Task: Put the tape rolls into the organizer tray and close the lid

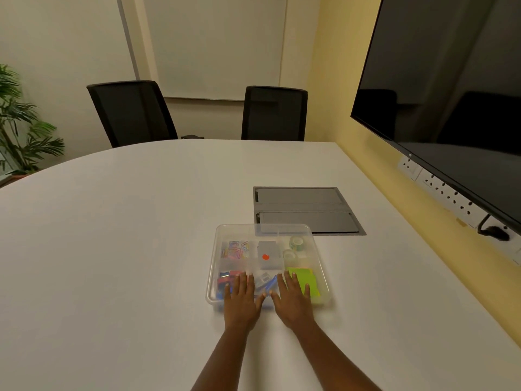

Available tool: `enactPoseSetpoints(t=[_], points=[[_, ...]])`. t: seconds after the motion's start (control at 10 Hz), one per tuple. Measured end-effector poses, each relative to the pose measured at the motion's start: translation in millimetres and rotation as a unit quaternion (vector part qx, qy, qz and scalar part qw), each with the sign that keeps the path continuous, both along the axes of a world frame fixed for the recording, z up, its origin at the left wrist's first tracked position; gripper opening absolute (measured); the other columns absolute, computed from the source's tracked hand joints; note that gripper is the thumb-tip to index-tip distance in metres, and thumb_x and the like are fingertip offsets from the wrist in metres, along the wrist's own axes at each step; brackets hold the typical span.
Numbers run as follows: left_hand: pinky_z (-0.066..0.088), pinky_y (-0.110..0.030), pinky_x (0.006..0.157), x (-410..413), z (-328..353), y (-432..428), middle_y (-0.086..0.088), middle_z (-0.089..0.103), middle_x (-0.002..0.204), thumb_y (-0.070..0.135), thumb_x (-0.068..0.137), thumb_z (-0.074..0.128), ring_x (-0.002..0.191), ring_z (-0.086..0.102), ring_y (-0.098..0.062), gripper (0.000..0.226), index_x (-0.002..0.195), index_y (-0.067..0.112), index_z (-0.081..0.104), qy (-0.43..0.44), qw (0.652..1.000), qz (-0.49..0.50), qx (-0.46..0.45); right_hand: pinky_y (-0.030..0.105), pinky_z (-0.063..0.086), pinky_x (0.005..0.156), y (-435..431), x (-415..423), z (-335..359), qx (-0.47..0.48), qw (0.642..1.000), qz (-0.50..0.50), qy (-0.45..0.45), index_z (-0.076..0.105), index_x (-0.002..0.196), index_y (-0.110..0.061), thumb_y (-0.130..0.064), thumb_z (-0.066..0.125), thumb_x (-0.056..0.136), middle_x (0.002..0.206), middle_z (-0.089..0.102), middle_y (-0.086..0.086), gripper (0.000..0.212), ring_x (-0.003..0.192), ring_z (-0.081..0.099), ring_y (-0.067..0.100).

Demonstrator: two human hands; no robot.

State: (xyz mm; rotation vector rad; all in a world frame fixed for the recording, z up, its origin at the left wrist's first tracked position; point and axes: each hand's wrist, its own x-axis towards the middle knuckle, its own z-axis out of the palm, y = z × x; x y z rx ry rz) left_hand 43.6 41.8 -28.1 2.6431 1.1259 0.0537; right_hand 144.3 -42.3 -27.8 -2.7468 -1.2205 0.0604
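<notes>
The head camera looks down on a white table (pixel 141 235) where a clear plastic organizer tray (pixel 321 263) sits with its see-through lid (pixel 239 232) lying over it. Both hands rest flat on the near part of the lid, fingers spread and palms down — neither grasps anything. The left hand (pixel 242 300) covers the near-left compartments, the right hand (pixel 293 300) lies just beside it, over the near-middle and the edge of the yellow-green sticky notes (pixel 307 277).

2 tape rolls (pixel 296 244) lie inside the tray in its far-right compartment, one behind the other. Coloured paper clips (pixel 235 249) fill the far-left compartment, and a grey box with a red dot (pixel 266 256) sits in the middle. Whether the lid is fully snapped shut is not clear — the picture is blurred there.

A grey floor-box cover (pixel 304 201) is set into the table just beyond the tray.
</notes>
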Motion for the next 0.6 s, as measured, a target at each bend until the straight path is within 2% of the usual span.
enactPoseSetpoints(t=[0.1, 0.2, 0.3, 0.4, 0.5, 0.6], points=[[-0.002, -0.042, 0.117, -4.5, 3.2, -8.0, -0.007, -0.003, 0.156, 0.063, 0.08, -0.016, 0.144, -0.005, -0.023, 0.081, 0.144, 0.014, -0.003, 0.01, 1.0, -0.01, -0.014, 0.047, 0.058, 0.062, -4.7, -3.3, -6.8, 0.014, 1.0, -0.007, 0.009, 0.074, 0.094, -0.018, -0.045, -0.01, 0.094, 0.095, 0.077, 0.004, 0.089, 0.087, 0.073, 0.021], [-0.005, -0.041, 0.117, -9.0, 4.4, -12.7, -0.008, -0.007, 0.156, 0.05, 0.093, 0.011, 0.143, -0.008, -0.023, 0.064, 0.143, 0.014, -0.007, 0.037, 0.999, -0.011, -0.017, 0.046, 0.058, 0.064, -8.9, -5.8, -8.7, 0.018, 1.0, -0.011, 0.013, 0.074, 0.096, -0.018, -0.046, -0.01, 0.094, 0.096, 0.077, 0.003, 0.088, 0.087, 0.073, 0.021], [-0.004, -0.041, 0.116, -11.5, 5.7, -14.4, -0.007, -0.007, 0.156, 0.065, 0.072, -0.025, 0.143, -0.007, -0.024, 0.089, 0.143, 0.015, -0.007, 0.034, 0.999, -0.015, -0.003, 0.047, 0.058, 0.066, -13.9, -7.9, -1.4, 0.016, 1.0, -0.002, 0.023, 0.073, 0.098, -0.017, -0.049, -0.012, 0.093, 0.099, 0.076, 0.005, 0.091, 0.09, 0.073, 0.022], [-0.004, -0.041, 0.117, -11.6, 6.6, -16.5, -0.008, -0.007, 0.156, 0.055, 0.09, 0.002, 0.143, -0.008, -0.024, 0.067, 0.143, 0.016, -0.006, 0.053, 0.998, -0.02, 0.001, 0.053, 0.035, 0.105, -14.1, -8.3, 9.1, -0.012, 1.0, 0.013, 0.009, 0.042, 0.136, -0.014, -0.066, -0.04, 0.061, 0.145, 0.044, 0.011, 0.122, 0.133, 0.041, 0.028], [-0.007, -0.041, 0.116, -8.8, 15.2, -8.7, -0.009, -0.002, 0.156, 0.059, 0.086, -0.004, 0.143, -0.005, -0.026, 0.072, 0.144, 0.015, -0.001, 0.027, 0.999, -0.015, 0.025, 0.053, 0.035, 0.105, -20.7, 1.5, 20.5, 0.013, 0.999, 0.05, 0.017, 0.041, 0.136, -0.012, -0.066, -0.039, 0.06, 0.147, 0.04, 0.011, 0.123, 0.134, 0.04, 0.026], [-0.016, -0.036, 0.117, 4.0, 27.9, 15.2, -0.018, 0.044, 0.141, 0.058, 0.083, -0.02, 0.138, 0.026, -0.03, 0.09, 0.134, 0.011, 0.037, -0.091, 0.983, -0.003, 0.16, 0.051, 0.058, 0.066, -19.9, 29.4, 36.9, 0.055, 0.994, 0.011, -0.099, 0.072, 0.101, -0.013, -0.05, -0.013, 0.092, 0.106, 0.074, 0.008, 0.093, 0.094, 0.071, 0.023]])
